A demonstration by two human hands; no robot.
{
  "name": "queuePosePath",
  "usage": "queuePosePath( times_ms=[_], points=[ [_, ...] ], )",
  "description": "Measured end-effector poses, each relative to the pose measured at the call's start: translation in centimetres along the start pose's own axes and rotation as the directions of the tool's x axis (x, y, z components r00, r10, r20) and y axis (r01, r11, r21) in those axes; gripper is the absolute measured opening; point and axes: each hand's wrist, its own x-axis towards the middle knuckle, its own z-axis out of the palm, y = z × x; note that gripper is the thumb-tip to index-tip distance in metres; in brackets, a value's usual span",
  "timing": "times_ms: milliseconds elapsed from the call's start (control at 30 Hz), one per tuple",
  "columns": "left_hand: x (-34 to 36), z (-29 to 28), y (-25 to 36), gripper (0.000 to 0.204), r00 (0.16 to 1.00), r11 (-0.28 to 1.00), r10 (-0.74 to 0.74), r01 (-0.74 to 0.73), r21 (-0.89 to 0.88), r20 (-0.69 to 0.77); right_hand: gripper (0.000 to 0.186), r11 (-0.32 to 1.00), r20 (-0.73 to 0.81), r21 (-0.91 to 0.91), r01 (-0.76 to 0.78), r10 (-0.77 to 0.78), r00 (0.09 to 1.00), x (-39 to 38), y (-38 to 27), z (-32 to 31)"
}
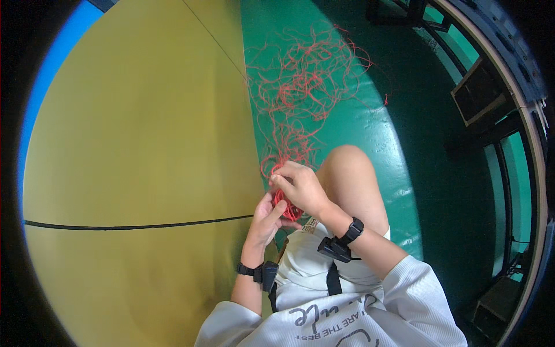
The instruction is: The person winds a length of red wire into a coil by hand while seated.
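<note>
Currently our left hand [266, 221] closes around the red bundle [289, 210] beside our knee [354, 173]; our right hand [304, 188] apparently pinches the cord [277, 168]. Risk, we judge: loose strands [303, 88] on the green floor [370, 132] could knot, caused by tugging too fast.

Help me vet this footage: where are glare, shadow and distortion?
Head view: pale glare patches the green floor right of the knee; head view: the floor farther right lies dark; head view: the black line bows, corners go black; head view: left hand and right hand look clear, far red string hard to separate.
</note>
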Motion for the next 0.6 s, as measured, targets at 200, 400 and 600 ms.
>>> queuePosePath(
  times_ms=[200,400,600],
  points=[
    [1.5,-0.7,-0.5,0.052,0.994,0.982,0.009,0.012,0.187,-0.111,0.022,0.998,-0.038,0.060,-0.017,0.020,0.999,-0.4,0.4,-0.1],
    [1.9,-2.4,-2.1,0.046,0.983,0.962,-0.012,0.062,0.268,-0.181,0.021,0.996,0.074,0.069,-0.057,0.052,0.996,-0.4,2.0,1.4],
    [1.3,-2.5,-1.2,0.042,0.968,0.996,0.010,-0.031,-0.078,-0.250,0.056,0.987,0.226,-0.004,-0.159,0.156,0.961,-1.6,2.5,1.7]
  ],
)
